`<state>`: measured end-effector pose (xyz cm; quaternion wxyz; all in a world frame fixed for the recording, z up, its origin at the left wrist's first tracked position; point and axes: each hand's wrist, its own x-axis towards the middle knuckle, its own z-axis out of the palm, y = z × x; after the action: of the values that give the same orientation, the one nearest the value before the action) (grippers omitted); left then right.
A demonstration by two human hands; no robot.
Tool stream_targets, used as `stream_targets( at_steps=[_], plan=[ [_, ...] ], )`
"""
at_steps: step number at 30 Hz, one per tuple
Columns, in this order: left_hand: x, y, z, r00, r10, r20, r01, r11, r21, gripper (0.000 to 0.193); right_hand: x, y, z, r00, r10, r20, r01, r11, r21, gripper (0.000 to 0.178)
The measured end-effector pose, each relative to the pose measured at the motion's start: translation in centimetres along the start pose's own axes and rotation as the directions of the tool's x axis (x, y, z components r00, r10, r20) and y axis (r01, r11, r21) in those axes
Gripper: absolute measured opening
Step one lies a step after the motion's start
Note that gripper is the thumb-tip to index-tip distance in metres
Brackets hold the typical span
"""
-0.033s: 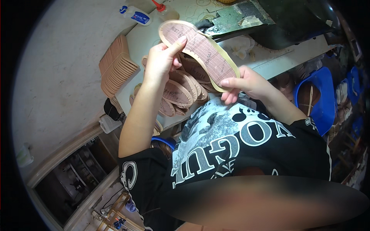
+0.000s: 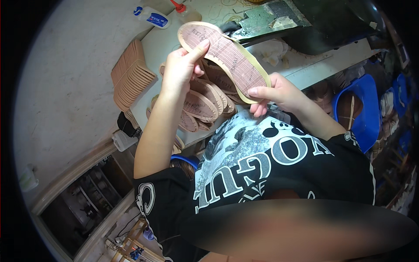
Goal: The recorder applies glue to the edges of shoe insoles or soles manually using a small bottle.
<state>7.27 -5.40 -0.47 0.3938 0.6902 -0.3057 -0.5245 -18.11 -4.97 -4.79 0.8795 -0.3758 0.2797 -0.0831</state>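
Observation:
A shoe insole (image 2: 222,52) with a reddish-brown checked face and a pale, yellowish rim is held up above the table. My left hand (image 2: 185,63) grips it near its far left end, thumb on the checked face. Around the near right end, my right hand (image 2: 277,94) is closed with its thumb on top; the fingers beneath are partly hidden. Below and behind my left wrist lies a loose pile of similar insoles (image 2: 198,105), partly covered by my forearm and the held insole.
Against the wall stands a tied bundle of insoles (image 2: 133,78). A white bottle (image 2: 155,19) and a red-tipped squeeze bottle (image 2: 187,12) sit at the table's far end. The green machine plate (image 2: 273,22) is beyond my hands. At right is a blue bin (image 2: 360,109).

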Motion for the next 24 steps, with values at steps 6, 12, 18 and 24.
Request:
stream_targets(
  at_steps=[6,12,18,24],
  plan=[
    [3.0,1.5,-1.9,0.991,-0.109,0.073,0.107,0.994,0.032,0.039,1.8,-0.5,2.2,0.968,-0.141,-0.208,0.176,0.971,0.16,0.025],
    [7.5,2.5,-4.2,0.997,0.023,-0.08,0.016,0.893,0.451,0.072,4.3,-3.0,3.1,0.959,-0.127,-0.252,0.201,0.935,0.293,0.027],
    [10.4,5.6,-3.4,0.525,0.492,0.695,-0.836,0.144,0.53,0.061,6.3,-4.1,3.7,0.95,-0.157,-0.27,0.229,0.938,0.262,0.026],
    [9.4,6.9,-1.7,0.645,0.017,0.764,-0.623,0.591,0.513,0.036,6.5,-4.4,3.5,0.937,-0.152,-0.314,0.217,0.959,0.183,0.039]
  ],
)
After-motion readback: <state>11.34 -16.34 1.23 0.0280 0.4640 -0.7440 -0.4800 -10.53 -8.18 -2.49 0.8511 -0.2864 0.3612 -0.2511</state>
